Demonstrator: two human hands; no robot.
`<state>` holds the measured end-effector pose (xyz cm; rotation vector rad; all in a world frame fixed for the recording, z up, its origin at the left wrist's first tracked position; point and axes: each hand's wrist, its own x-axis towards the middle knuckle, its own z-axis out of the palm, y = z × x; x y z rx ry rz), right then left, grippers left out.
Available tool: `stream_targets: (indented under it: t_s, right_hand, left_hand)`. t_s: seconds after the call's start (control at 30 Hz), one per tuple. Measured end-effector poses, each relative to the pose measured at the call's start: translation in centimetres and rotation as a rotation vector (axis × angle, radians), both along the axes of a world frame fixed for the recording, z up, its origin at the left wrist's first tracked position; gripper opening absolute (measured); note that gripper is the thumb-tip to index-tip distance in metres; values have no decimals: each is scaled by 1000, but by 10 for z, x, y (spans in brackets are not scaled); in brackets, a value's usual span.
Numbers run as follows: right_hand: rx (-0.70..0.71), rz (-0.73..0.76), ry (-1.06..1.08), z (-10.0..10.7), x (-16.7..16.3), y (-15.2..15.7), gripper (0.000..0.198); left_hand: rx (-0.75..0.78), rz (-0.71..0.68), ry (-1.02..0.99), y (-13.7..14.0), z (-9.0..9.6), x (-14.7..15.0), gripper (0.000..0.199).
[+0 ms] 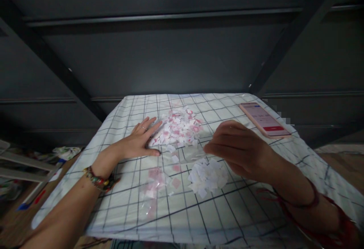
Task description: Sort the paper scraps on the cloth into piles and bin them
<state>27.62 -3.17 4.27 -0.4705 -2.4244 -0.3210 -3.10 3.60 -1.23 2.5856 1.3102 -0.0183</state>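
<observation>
A large heap of white and pink paper scraps lies toward the back of the table. My left hand rests at the heap's left edge, fingers spread, with a ring on one finger. Over the table to the right, my right hand has its fingers pressed together in a pinch; whatever may be between the tips is hidden. Just below it sits a smaller pile of white scraps. Pink scraps in what looks like clear plastic lie at front left, and a few loose pink pieces lie between the two.
A phone in a pink case lies screen up at the table's back right. The checked tablecloth covers the table. A dark panelled wall stands directly behind it. On the left is a white slatted piece of furniture.
</observation>
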Motion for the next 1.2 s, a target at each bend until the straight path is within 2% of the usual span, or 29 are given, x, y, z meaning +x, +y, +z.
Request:
stream_targets:
  t_s: [0.13, 0.27, 0.57, 0.77, 1.0, 1.2]
  right_hand:
    - [41, 14, 57, -5, -11, -4, 16]
    - [81, -7, 126, -4, -7, -5, 12]
    - [44, -41, -32, -1, 5, 0, 20]
    - [69, -79, 21, 3, 12, 1, 23]
    - [-26, -103, -66, 10, 27, 3, 20]
    - [50, -131, 6, 4, 19, 4, 22]
  left_hand:
    - [-1, 5, 1, 0, 0, 0, 100]
    - [-9, 12, 3, -1, 2, 0, 100]
    - [-16, 11, -3, 0, 2, 2, 103]
    - [-26, 10, -2, 0, 3, 2, 105]
    - [-36, 18, -5, 0, 3, 1, 103]
    - [-25, 24, -1, -2, 3, 2, 101]
